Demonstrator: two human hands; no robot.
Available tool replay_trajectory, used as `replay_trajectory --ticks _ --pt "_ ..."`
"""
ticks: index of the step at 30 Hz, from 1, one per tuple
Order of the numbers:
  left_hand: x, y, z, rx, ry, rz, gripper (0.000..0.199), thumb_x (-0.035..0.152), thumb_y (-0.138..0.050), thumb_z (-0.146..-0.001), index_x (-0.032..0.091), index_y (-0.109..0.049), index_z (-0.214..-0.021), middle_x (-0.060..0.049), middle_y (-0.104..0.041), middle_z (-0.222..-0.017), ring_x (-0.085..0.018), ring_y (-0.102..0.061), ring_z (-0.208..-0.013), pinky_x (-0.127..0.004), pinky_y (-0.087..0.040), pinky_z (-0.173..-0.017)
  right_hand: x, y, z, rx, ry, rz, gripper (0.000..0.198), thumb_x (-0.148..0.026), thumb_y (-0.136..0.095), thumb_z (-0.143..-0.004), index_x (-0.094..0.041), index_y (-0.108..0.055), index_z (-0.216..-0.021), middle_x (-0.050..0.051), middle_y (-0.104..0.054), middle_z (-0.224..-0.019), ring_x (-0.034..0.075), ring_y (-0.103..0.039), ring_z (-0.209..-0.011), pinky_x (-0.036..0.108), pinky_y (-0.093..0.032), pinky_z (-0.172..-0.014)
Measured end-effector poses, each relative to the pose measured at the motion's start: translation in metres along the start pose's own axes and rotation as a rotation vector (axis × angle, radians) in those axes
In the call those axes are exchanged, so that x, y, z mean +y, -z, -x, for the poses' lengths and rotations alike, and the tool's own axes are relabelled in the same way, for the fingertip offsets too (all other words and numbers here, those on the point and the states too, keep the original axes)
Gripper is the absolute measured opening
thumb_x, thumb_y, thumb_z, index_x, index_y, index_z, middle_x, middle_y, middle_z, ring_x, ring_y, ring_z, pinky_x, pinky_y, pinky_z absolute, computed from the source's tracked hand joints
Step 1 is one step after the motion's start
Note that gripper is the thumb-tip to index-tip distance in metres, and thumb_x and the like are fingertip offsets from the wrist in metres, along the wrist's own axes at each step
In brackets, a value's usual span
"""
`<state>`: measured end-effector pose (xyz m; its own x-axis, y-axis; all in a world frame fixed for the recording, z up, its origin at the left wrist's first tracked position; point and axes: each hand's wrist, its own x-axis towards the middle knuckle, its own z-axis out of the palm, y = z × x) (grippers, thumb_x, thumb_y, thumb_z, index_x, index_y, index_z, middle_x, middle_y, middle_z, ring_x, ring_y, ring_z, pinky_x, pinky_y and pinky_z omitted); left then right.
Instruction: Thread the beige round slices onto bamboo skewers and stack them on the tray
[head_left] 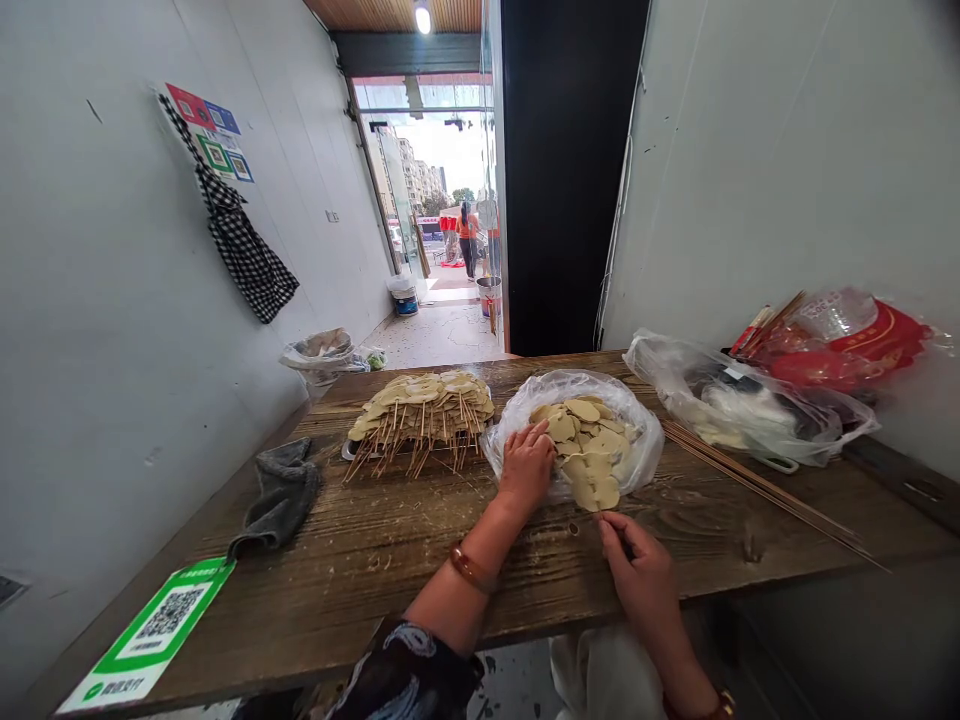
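The right grip (pixel 643 575) pinches a skewer (pixel 598 515), its threaded slices (pixel 596 487) at the near edge of the bag (pixel 648 450) on the surface (pixel 405 550); the left grip (pixel 527 464) is at loose slices (pixel 592 432) inside, its hold unclear.

Two hands (pixel 528 462) (pixel 646 575), two bracelets (pixel 471 569) (pixel 726 704), one skewer pile (pixel 427 408), one cloth (pixel 276 497)

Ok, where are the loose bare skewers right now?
In the head view, the loose bare skewers lie on the wooden table, to the right of the right hand, along the clear plastic bag's near edge.
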<state>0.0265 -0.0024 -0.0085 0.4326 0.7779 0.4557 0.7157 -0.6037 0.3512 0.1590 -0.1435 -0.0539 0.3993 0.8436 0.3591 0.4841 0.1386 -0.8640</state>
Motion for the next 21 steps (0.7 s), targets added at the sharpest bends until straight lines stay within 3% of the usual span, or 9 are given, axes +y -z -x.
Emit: replay_trajectory --ticks 4,9,15,18,21 --pt "0.0 0.003 0.0 0.083 -0.014 0.107 0.014 0.018 -0.046 -0.087 0.019 -0.057 -0.079 -0.007 -0.055 -0.13 -0.023 -0.045 -0.122 -0.043 -0.031 -0.104 -0.002 0.001 0.0 0.001 -0.001 -0.007 0.032 -0.042 -0.049 -0.087 -0.018 -0.07 -0.091 0.008 -0.072 -0.088 0.02 -0.066 -0.076 0.026 -0.05 -0.066" --pt "-0.01 0.005 -0.004 0.226 0.102 0.346 0.013 0.021 -0.046 -0.085 0.018 -0.057 -0.077 -0.007 -0.064 -0.094 -0.018 -0.056 -0.092 -0.033 -0.043 -0.085 -0.003 0.001 0.001 -0.008 -0.035 -0.025 0.033 -0.043 -0.05 -0.087 -0.017 -0.07 -0.093 0.008 -0.072 -0.085 0.019 -0.065 -0.071 0.025 -0.05 -0.062" --pt "-0.022 0.0 -0.008 0.184 0.398 0.824 0.02 0.035 -0.054 -0.079 0.016 -0.057 -0.071 0.002 -0.055 -0.061 -0.011 -0.05 -0.057 -0.023 -0.041 -0.054 0.001 0.0 0.002 0.009 -0.009 -0.044 0.034 -0.044 -0.05 -0.087 -0.017 -0.07 -0.095 0.008 -0.072 -0.085 0.019 -0.064 -0.071 0.026 -0.05 -0.065" --pt "-0.02 0.0 -0.007 0.151 0.533 1.181 0.03 0.044 -0.064 -0.071 0.015 -0.056 -0.076 0.004 -0.052 -0.059 -0.009 -0.046 -0.049 -0.021 -0.04 -0.044 0.001 0.0 0.001 0.0 -0.018 -0.037 0.034 -0.043 -0.051 -0.086 -0.017 -0.071 -0.095 0.008 -0.072 -0.083 0.019 -0.064 -0.07 0.026 -0.05 -0.063" --pt "-0.016 0.005 -0.006 0.101 0.593 1.415 0.041 0.043 -0.074 -0.061 0.013 -0.057 -0.084 0.002 -0.059 -0.067 -0.009 -0.052 -0.052 -0.022 -0.046 -0.046 -0.002 0.002 0.001 -0.002 -0.027 -0.045 0.033 -0.042 -0.052 -0.085 -0.017 -0.071 -0.093 0.007 -0.072 -0.084 0.018 -0.064 -0.07 0.026 -0.051 -0.064"
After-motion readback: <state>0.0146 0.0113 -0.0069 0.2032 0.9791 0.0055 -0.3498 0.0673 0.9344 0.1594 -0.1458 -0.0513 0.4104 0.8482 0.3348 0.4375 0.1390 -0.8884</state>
